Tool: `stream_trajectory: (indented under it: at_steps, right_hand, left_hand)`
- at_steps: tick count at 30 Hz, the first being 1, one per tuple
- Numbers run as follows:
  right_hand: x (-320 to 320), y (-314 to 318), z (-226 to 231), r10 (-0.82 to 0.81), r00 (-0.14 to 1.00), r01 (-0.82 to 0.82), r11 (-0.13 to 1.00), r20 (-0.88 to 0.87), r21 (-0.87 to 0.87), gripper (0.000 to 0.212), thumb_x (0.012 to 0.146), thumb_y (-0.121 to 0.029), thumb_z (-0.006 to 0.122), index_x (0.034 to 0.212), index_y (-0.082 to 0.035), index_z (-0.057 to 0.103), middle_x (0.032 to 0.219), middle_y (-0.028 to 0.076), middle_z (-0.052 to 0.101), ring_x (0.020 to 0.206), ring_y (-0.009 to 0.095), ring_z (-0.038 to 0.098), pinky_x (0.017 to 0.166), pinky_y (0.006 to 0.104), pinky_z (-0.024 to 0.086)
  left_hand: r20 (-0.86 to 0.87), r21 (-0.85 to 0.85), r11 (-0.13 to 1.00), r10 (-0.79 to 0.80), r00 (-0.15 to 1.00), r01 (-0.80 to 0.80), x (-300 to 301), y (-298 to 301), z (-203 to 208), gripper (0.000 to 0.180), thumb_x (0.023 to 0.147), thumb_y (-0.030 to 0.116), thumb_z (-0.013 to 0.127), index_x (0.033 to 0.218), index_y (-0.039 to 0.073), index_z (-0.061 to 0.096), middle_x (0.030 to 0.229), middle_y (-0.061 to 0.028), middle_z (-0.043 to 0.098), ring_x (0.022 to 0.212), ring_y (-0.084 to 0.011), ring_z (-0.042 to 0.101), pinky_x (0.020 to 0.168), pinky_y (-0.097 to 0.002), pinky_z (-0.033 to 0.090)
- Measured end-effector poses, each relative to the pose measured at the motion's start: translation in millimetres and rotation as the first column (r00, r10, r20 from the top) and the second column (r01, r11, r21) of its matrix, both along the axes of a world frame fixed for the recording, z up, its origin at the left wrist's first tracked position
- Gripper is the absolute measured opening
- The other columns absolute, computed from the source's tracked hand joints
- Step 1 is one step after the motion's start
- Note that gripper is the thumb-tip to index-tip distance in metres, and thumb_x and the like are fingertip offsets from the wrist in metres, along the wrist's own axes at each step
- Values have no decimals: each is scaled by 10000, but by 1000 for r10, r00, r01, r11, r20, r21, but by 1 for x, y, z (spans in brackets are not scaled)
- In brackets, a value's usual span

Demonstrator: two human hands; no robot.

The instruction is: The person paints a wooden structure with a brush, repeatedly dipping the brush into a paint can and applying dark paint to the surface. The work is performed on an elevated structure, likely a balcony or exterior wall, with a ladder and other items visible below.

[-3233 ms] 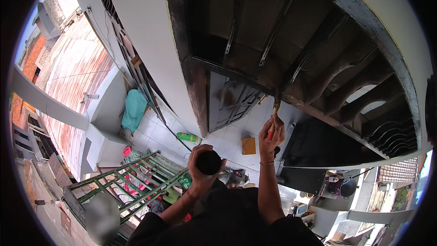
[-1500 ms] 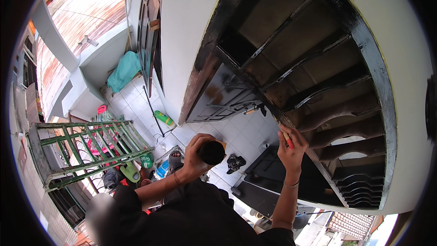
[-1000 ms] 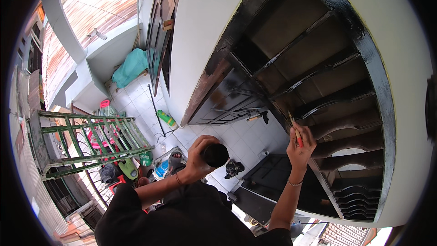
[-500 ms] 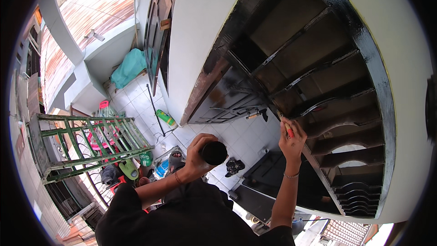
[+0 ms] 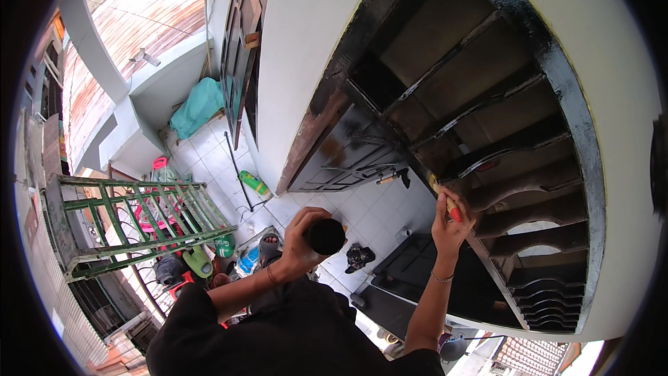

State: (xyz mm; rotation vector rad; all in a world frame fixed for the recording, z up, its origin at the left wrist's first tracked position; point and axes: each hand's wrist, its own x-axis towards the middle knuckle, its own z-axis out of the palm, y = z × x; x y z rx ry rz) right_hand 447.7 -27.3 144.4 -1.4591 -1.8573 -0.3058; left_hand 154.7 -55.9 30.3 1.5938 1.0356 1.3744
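Note:
My left hand [image 5: 297, 242] is wrapped round a small can [image 5: 325, 237] whose round opening looks black inside. It is held in front of my chest. Between the fingers of my right hand [image 5: 451, 231] is a paintbrush [image 5: 454, 212] with a red and yellow handle. Its tip points up and left, against or very near the lower edge of a dark wooden transom frame [image 5: 480, 237]. Wavy slats [image 5: 518, 191] cross that frame. Parts of it look wet and glossy black, others dull brown; the bristles are only partly visible.
A green metal ladder [image 5: 139, 223] stands at the left. Below me are white floor tiles [image 5: 209, 160], a green bottle [image 5: 254, 182], a teal cover [image 5: 198, 106] and a dark crumpled item [image 5: 359, 257]. An open dark door [image 5: 348, 157] hangs beneath the frame.
My right hand has shifted slightly right and down with the paintbrush, and its wrist has turned, showing more of the handle. The left hand and can stay nearly still.

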Motion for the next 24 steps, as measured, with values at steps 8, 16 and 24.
stream_trajectory:
  at_steps: [8,16,24]
  right_hand:
    - [19,-10,-2,-109,990,115,991,-84,62,66,961,-36,711,1007,6,734,929,138,760,814,328,744,713,381,580]
    - [37,-8,1,-159,985,166,981,-74,97,109,968,-23,694,1052,37,730,938,140,762,820,338,747,728,376,593]
    - [24,-11,3,-211,971,229,958,-116,170,111,974,-10,681,1055,48,732,977,173,766,866,342,772,726,400,615]
  left_hand:
    - [-7,11,1000,-3,1000,3,10,-6,5,577,662,122,997,1120,54,653,1137,-124,692,1020,-283,698,888,-388,577]
    - [-16,-7,1000,-14,1000,14,25,-7,26,560,666,121,991,1114,55,662,1125,-125,686,1013,-279,702,893,-375,575]
    - [-8,60,998,-31,999,32,60,-2,58,553,652,83,980,1099,50,656,1087,-121,693,970,-265,692,847,-377,567]
